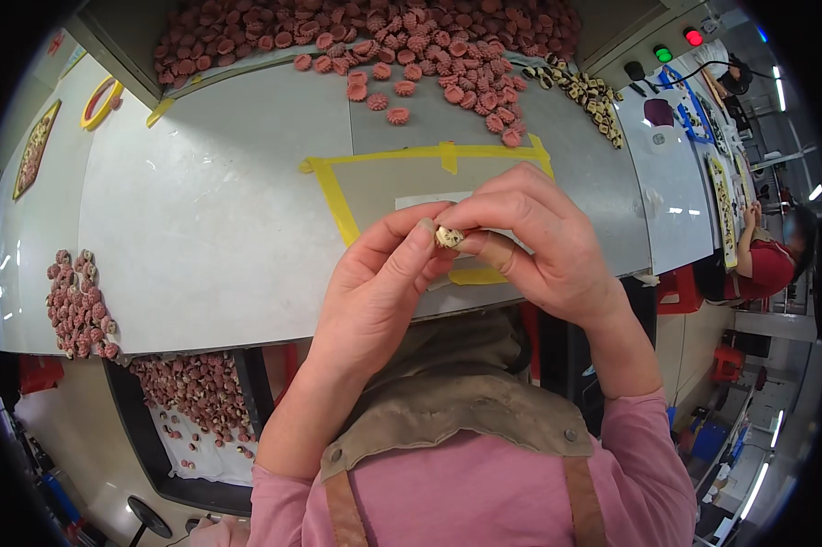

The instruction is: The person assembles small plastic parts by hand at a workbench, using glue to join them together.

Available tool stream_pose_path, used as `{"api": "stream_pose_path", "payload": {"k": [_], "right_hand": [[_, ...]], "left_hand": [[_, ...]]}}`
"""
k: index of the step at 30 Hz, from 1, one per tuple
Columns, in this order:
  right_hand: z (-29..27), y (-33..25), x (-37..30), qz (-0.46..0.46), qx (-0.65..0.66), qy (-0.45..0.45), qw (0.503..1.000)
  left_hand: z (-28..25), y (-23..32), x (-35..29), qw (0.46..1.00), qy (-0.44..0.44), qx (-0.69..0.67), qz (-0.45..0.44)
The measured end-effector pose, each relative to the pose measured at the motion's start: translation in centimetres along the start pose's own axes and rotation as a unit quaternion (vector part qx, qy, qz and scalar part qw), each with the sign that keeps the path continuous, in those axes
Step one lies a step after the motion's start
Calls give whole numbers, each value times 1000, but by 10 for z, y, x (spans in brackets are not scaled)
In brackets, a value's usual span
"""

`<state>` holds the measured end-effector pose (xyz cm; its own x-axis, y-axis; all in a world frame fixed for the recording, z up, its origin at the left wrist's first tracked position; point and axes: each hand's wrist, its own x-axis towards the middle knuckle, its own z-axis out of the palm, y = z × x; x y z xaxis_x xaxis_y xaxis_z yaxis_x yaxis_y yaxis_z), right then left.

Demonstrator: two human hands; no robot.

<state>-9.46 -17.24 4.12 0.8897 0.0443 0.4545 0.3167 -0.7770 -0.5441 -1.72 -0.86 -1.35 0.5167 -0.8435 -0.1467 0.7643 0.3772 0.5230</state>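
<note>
Piece (448, 237), cream with dark flecks, pinched above the yellow tape frame (333, 200).
Left hand (370, 287) and right hand (557, 251) both have thumb and fingers closed to a narrow pinch on it; uneven pressure on so small and rounded a thing could squirt it loose or mar it. Slipping, it could land on the counter (219, 210) within the tape frame, or on the apron (465, 406) just this side; beyond the tape frame lie loose pink pieces (465, 68).
</note>
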Motion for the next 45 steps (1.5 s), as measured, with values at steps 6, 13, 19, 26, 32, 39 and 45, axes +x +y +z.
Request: {"api": "stream_pose_path", "payload": {"k": [6,13,19,26,32,39,45], "right_hand": [[0,-7,-4,66,1,-13,998],[4,-6,-7,61,-16,24,998],[-1,-3,-3,24,19,-8,999],[0,2,-6,13,22,-12,1000],[1,3,-6,-49,-76,2,996],[-3,-7,-6,-38,-111,15,993],[-4,-4,-22,71,-8,3,997]], "left_hand": [[3,-8,-1,995,25,69,63],[6,-6,-1,986,34,127,98],[8,-2,-1,986,4,151,67],[5,0,0,993,-33,100,57],[19,-5,-3,960,2,261,98],[9,1,-1,999,3,38,11],[-6,1,1,999,-7,-38,-26]]}}
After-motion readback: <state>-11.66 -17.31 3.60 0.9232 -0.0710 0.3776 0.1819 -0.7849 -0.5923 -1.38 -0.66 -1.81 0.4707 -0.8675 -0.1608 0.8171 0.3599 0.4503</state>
